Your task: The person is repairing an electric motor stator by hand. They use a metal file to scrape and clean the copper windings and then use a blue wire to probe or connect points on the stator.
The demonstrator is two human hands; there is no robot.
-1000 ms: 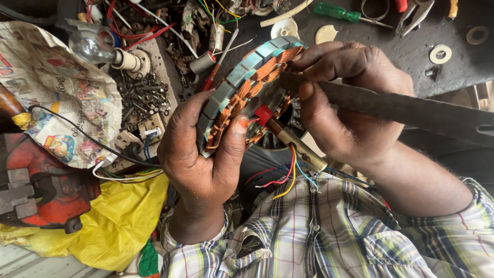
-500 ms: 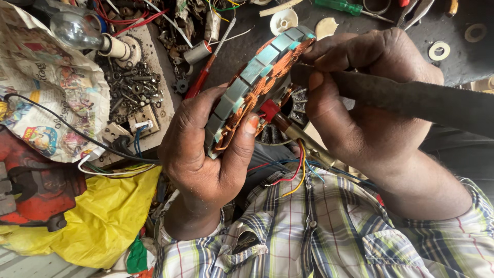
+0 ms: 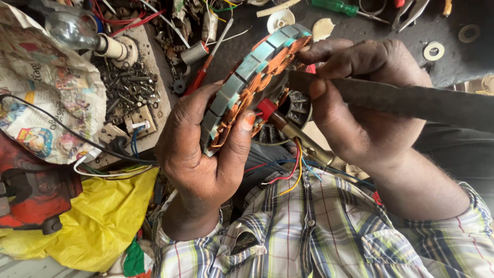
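Above the lap, close to the near edge of the bench (image 3: 463,67), a round motor stator (image 3: 252,85) with grey-green pole pieces and copper windings is held on edge. It is gripped by the left hand (image 3: 198,154), whose fingers are wrapped around its rim and whose thumb is pressed against the windings. A flat, dark metal file (image 3: 411,100) is grasped by the right hand (image 3: 365,108); its tip is laid against the upper part of the stator, and its length runs off toward the right edge of the view. Red, yellow and blue wires (image 3: 288,172) are seen hanging from the stator down onto a plaid shirt (image 3: 329,237).

Toward the left part of the bench, a heap of screws and nuts (image 3: 128,85) is spread on a board, with a clear light bulb (image 3: 74,31) in a white holder beside it. Crumpled newspaper (image 3: 41,98) is laid at the left edge, and a yellow plastic bag (image 3: 98,216) is bunched below it. At the far edge, a green-handled screwdriver (image 3: 337,6) and a metal washer (image 3: 433,50) are placed on the dark surface.
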